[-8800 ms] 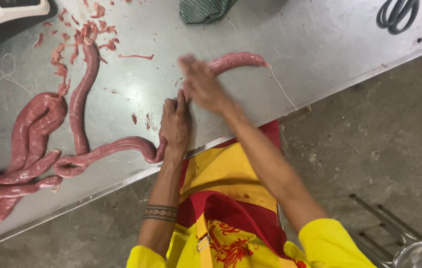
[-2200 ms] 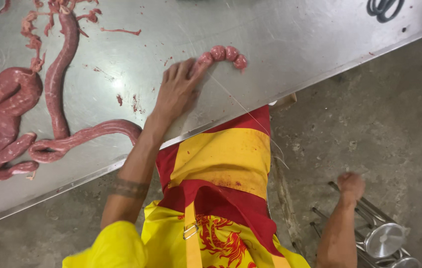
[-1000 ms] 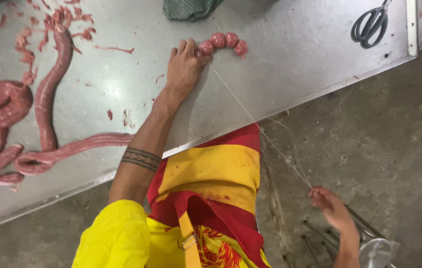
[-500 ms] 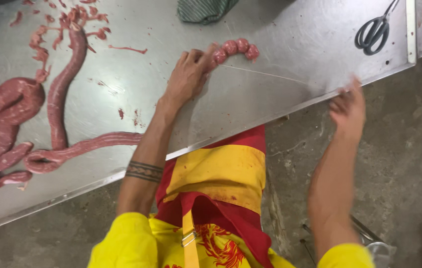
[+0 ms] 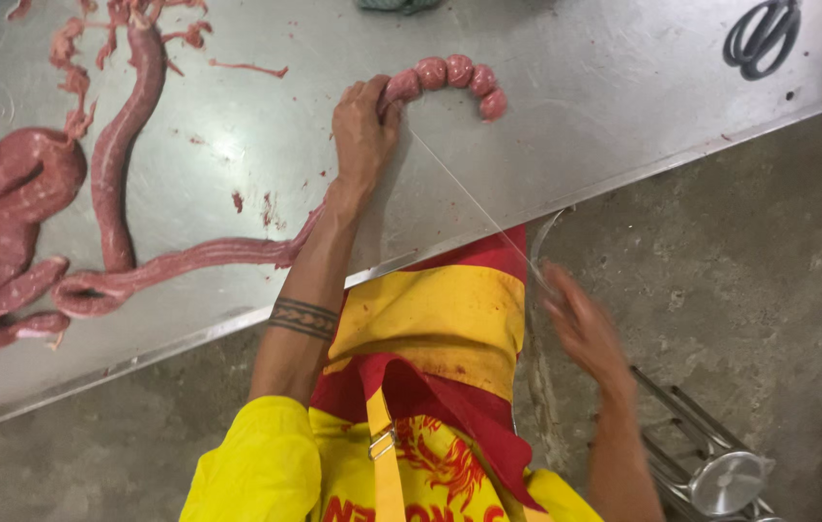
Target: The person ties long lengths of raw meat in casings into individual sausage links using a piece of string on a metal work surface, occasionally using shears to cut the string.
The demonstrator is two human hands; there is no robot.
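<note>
On the steel table [image 5: 623, 116], the tied end of the sausage [image 5: 449, 79] is pinned in the left hand [image 5: 364, 124]'s closed grip, while a taut string [image 5: 474, 208] is pulled by the blurred right hand [image 5: 580, 329], whose grip cannot be told.

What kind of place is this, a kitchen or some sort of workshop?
Probably a small sausage-making or butchery workspace: a long stainless steel table on a bare concrete floor, long raw sausage laid out, and a string-tied chain of links at the left hand.
</note>
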